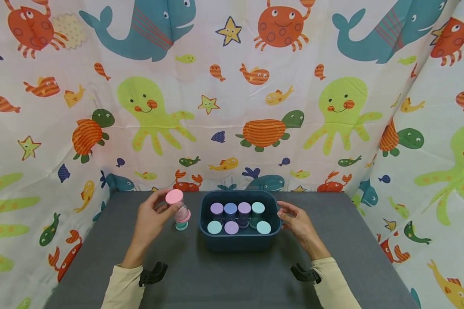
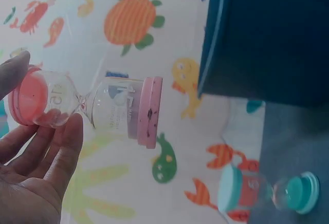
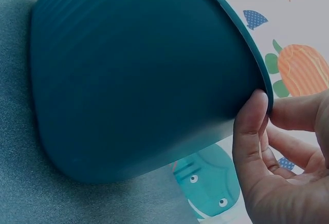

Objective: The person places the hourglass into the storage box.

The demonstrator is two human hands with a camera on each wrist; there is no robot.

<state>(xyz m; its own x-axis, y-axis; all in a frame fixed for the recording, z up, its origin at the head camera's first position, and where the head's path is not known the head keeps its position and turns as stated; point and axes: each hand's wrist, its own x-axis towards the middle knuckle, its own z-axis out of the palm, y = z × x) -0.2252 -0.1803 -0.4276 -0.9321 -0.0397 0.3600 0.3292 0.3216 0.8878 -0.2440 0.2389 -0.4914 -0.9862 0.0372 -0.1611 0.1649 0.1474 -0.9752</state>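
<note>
My left hand (image 1: 150,219) grips a pink-capped sand timer (image 1: 175,197) by its upper end, the thumb on one side and the fingers on the other. Its clear glass and pink sand show in the left wrist view. On the table just below stands a teal-capped sand timer (image 2: 239,190), mostly covered by the pink one from above. A dark blue bin (image 1: 237,243) holds several sand timers with purple, blue and pale teal caps (image 1: 258,207). At the bin's right end my right hand (image 1: 299,225) pinches the rim (image 3: 259,62) between thumb and fingers.
The grey table (image 1: 232,285) carries the bin near its back edge. Behind and at both sides hangs a white cloth (image 1: 224,150) printed with sea animals. A black band (image 1: 153,274) is worn on each wrist.
</note>
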